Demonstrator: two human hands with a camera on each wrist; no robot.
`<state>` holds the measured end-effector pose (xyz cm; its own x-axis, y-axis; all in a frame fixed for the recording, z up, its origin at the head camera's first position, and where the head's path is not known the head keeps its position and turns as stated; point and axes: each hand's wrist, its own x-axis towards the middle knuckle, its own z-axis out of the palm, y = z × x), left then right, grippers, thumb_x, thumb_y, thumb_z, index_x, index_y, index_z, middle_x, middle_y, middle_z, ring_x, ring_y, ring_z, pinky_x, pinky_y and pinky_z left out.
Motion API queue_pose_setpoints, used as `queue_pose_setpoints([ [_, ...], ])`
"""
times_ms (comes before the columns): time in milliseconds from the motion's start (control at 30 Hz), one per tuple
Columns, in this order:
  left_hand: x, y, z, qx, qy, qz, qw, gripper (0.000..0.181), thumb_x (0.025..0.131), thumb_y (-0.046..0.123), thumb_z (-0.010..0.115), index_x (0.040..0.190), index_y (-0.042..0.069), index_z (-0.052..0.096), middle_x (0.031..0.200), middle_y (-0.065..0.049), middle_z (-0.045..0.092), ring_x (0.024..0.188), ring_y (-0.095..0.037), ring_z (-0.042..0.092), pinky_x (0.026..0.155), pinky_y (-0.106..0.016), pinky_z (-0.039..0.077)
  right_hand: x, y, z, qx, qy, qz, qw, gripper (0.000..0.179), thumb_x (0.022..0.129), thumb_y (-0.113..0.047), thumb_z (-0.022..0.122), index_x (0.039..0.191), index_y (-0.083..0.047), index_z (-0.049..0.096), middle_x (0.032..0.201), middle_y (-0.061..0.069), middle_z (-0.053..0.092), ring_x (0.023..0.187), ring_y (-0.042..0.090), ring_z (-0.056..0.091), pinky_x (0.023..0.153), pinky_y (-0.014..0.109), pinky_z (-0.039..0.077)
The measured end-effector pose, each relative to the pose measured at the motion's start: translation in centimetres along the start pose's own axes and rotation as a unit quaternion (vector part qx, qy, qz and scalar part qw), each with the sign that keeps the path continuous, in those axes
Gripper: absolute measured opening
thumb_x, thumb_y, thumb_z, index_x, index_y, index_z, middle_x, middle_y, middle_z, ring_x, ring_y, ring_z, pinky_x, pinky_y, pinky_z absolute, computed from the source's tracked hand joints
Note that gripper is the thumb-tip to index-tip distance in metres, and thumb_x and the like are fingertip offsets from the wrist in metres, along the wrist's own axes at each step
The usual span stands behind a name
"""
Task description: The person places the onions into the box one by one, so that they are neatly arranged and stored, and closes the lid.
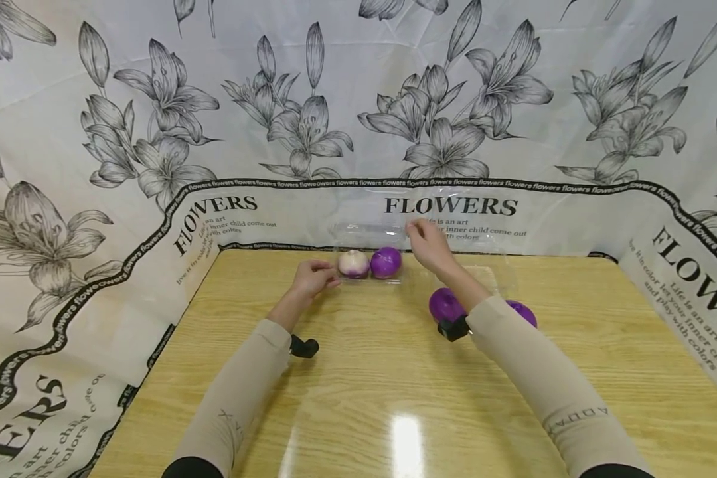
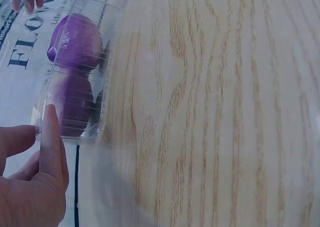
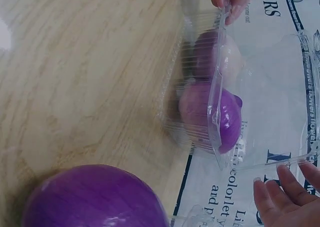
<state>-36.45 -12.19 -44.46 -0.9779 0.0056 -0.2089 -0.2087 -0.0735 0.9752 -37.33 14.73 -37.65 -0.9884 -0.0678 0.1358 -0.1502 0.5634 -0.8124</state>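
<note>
A clear plastic clamshell box (image 1: pixel 367 280) stands at the table's back edge with its lid raised. Two onions sit inside: a pale-topped purple one (image 1: pixel 354 264) on the left and a fully purple one (image 1: pixel 386 263) beside it. At the box's left end, my left hand (image 1: pixel 313 277) pinches the rim between thumb and fingers; the left wrist view shows this hand (image 2: pixel 37 174) close up. My right hand (image 1: pixel 429 245) holds the edge of the raised lid; in the right wrist view its fingers (image 3: pixel 285 194) are at that edge, the thumb hidden.
Under my right forearm lie a purple onion (image 1: pixel 445 305) and another (image 1: pixel 522 312), partly covered by the sleeve. More clear plastic (image 1: pixel 502 273) stands behind them, its shape hard to make out. A flower-printed cloth (image 1: pixel 311 212) hangs right behind the table (image 1: pixel 358 372).
</note>
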Motion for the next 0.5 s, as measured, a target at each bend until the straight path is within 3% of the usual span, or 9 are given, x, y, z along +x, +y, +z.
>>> queue_pose_setpoints([
  [167, 0.1, 0.0, 0.1, -0.008, -0.002, 0.008, 0.9999, 0.037, 0.098, -0.01, 0.056, 0.134, -0.018, 0.05, 0.116, -0.024, 0.056, 0.089, -0.022, 0.064, 0.092, -0.032, 0.062, -0.7, 0.2, 0.3, -0.001, -0.006, -0.004, 1.0, 0.045, 0.111, -0.029, 0.04, 0.144, 0.0, 0.05, 0.14, 0.02, 0.056, 0.133, 0.037, 0.05, 0.117, 0.053, 0.042],
  [500, 0.0, -0.2, 0.0, -0.003, -0.004, 0.011, 0.9999, 0.038, 0.1, -0.008, 0.056, 0.135, -0.019, 0.049, 0.116, -0.026, 0.056, 0.086, -0.019, 0.062, 0.093, -0.031, 0.062, -2.4, 0.6, 0.8, -0.006, -0.02, -0.009, 0.9997, 0.042, 0.108, -0.021, 0.046, 0.145, -0.002, 0.048, 0.145, 0.021, 0.051, 0.135, 0.038, 0.047, 0.117, 0.054, 0.04],
])
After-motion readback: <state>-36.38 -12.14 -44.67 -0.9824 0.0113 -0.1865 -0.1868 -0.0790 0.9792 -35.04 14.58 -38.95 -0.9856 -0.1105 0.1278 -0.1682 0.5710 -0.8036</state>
